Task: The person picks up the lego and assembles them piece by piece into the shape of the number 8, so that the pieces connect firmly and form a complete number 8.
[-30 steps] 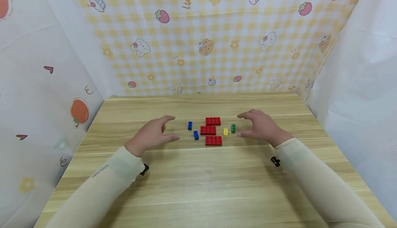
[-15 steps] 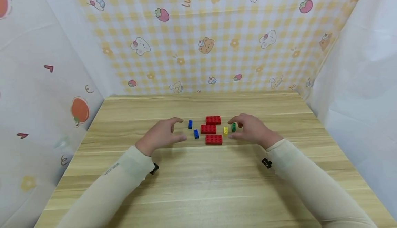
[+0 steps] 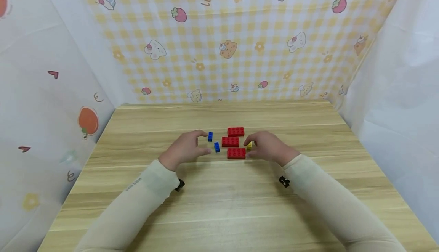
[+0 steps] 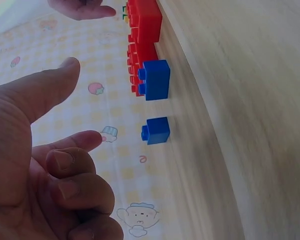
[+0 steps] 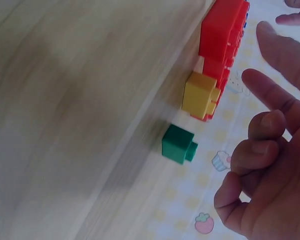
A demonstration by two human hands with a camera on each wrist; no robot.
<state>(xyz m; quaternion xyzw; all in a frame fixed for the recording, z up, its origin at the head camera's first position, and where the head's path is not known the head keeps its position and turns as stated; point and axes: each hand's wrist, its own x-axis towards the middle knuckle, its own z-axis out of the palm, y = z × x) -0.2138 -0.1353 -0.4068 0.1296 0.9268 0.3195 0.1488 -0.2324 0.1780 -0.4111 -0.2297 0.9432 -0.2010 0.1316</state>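
Observation:
My left hand [image 3: 185, 150] hovers just left of two small blue bricks [image 3: 217, 147], thumb and index finger spread apart with nothing between them. In the left wrist view its other fingers [image 4: 84, 192] are curled in. My right hand [image 3: 269, 148] hangs over a small yellow brick [image 3: 249, 145], which shows between its parted thumb and index finger. A small green brick [image 5: 178, 144] stands beside the yellow one in the right wrist view; the right hand hides it in the head view. Three larger red bricks [image 3: 230, 142] lie between the hands.
The bricks lie on a wood-grain table [image 3: 219, 206]. A yellow checked cloth [image 3: 192, 34] hangs behind the table's back edge. White cloths stand at the left [image 3: 31, 103] and right [image 3: 394, 92].
Both hands have moved inward: the left one to the right, up to the blue bricks, and the right one to the left, over the green and yellow bricks. The bricks have stayed put.

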